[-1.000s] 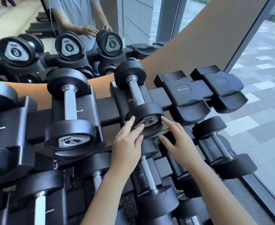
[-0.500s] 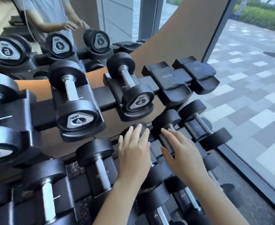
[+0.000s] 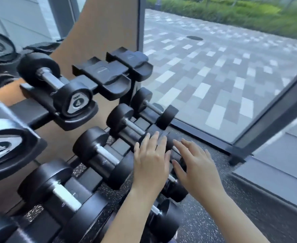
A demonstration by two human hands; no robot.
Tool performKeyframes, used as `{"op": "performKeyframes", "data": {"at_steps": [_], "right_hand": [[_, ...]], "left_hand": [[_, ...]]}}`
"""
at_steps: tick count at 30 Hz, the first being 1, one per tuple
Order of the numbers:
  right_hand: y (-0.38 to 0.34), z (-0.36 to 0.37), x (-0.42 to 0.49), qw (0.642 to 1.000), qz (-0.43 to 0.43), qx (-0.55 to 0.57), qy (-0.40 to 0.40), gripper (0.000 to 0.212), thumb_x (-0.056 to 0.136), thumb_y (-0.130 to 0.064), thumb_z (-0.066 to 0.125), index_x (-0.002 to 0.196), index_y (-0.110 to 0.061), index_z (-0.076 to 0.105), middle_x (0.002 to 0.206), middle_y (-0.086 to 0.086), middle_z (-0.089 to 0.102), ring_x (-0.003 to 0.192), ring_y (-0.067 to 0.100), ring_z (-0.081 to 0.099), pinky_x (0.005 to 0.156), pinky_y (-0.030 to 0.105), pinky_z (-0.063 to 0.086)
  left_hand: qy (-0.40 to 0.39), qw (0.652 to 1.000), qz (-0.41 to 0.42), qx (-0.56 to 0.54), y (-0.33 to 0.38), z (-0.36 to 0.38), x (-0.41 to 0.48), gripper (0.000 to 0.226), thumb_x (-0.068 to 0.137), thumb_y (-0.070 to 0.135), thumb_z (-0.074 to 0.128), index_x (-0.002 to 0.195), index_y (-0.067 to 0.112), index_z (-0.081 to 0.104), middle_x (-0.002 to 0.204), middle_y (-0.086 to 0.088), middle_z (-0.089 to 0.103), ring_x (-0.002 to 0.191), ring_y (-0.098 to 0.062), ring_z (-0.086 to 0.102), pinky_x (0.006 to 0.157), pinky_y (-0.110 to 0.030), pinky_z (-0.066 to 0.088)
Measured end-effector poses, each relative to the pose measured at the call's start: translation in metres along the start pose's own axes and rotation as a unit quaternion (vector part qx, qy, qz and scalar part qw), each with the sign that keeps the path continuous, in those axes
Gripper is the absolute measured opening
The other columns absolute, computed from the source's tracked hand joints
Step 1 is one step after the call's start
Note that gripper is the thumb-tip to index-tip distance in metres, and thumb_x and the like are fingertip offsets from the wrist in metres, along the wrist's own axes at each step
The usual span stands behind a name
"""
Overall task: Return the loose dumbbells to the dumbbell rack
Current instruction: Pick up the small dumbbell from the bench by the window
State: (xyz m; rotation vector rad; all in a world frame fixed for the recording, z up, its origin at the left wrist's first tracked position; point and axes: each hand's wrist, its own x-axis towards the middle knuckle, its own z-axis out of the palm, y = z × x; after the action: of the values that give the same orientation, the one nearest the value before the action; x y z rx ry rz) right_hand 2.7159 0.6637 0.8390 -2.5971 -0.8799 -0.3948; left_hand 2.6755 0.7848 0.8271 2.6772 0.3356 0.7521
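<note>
Reaching toward the lower tier of the rack (image 3: 35,112), both hands hold nothing. The left hand (image 3: 151,160) is flat, fingers straight and close together, its tips over the near head of a small dumbbell (image 3: 132,126); contact cannot be told. The right hand (image 3: 196,165), fingers straight and slightly spread, hovers just beside it. On the top tier the 4 dumbbell (image 3: 56,85) sits cradled, with two empty cradles (image 3: 107,74) to its right.

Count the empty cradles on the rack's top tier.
2. One empty cradle sits just right of the dumbbell marked 4; the end cradle is beside it, nearest the window. The tier's left part is cropped, so more may be hidden.
</note>
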Motion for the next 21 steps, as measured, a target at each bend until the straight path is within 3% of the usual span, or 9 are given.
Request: {"op": "performKeyframes", "data": {"at_steps": [8,13,21], "right_hand": [[0.057,-0.046,-0.039,0.989,0.116,-0.064,0.071,0.051,0.074,-0.022,0.071,0.121,-0.014,0.056,0.119,0.015,0.061,0.112,0.037,0.056,0.085,0.058,0.048],[0.092,-0.067,-0.057,0.971,0.173,-0.134,0.099,0.048,0.071,-0.029,0.06,0.116,-0.014,0.06,0.115,0.014,0.064,0.108,0.036,0.06,0.082,0.058,0.05],[0.156,-0.088,-0.065,0.953,0.228,-0.146,0.135,0.046,0.072,-0.025,0.062,0.115,-0.013,0.059,0.113,0.014,0.064,0.107,0.035,0.06,0.08,0.062,0.046]], "left_hand": [[-0.045,0.989,0.131,-0.047,0.076,0.025,0.011,0.045,0.083,0.035,0.037,0.11,0.012,0.064,0.116,-0.009,0.064,0.11,-0.03,0.059,0.086,-0.054,0.048],[-0.047,0.977,0.197,-0.073,0.115,0.041,0.018,0.044,0.081,0.032,0.04,0.109,0.009,0.064,0.115,-0.013,0.064,0.11,-0.034,0.059,0.085,-0.059,0.046],[-0.052,0.958,0.273,-0.068,0.175,0.078,0.04,0.044,0.082,0.034,0.04,0.111,0.01,0.064,0.118,-0.012,0.063,0.112,-0.034,0.057,0.089,-0.061,0.041]]}}
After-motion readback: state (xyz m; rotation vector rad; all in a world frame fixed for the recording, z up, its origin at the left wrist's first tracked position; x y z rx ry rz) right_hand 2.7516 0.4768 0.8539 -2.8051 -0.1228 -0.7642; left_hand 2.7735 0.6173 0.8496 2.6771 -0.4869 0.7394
